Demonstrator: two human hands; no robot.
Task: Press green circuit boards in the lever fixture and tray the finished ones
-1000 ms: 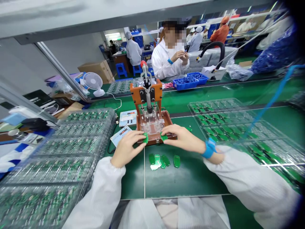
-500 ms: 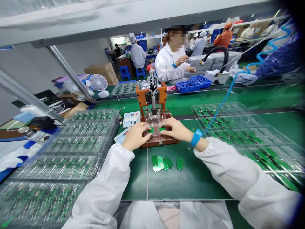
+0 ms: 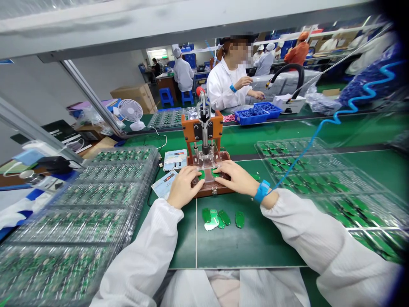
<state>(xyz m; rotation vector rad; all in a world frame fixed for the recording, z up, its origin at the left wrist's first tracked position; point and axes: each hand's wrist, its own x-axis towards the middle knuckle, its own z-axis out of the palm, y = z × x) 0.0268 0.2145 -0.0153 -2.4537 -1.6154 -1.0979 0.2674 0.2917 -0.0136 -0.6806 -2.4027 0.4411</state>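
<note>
An orange press (image 3: 203, 128) with a red-knobbed lever stands on a brown base (image 3: 220, 189). Two green circuit boards lie in it, a left board (image 3: 201, 174) and a right board (image 3: 215, 171). My left hand (image 3: 184, 186) has its fingertips at the left board, thumb pointing inward. My right hand (image 3: 238, 178), with a blue wrist strap, touches the right board with thumb and finger. Both hands seem to pinch the board edges, partly hidden by the fingers. Several loose green boards (image 3: 224, 217) lie on the green table in front of the base.
Stacked clear trays of boards (image 3: 86, 204) stand at the left, more trays (image 3: 306, 179) at the right. Two small display units (image 3: 175, 160) sit left of the press. A blue coiled cord (image 3: 306, 149) runs from the wrist strap. Across the bench a person (image 3: 225, 83) works beside blue bins (image 3: 255, 114).
Both hands stay at the boards; the left has shifted slightly right and its thumb remains near the base. The blue cord hangs differently, and the view has moved slightly.
</note>
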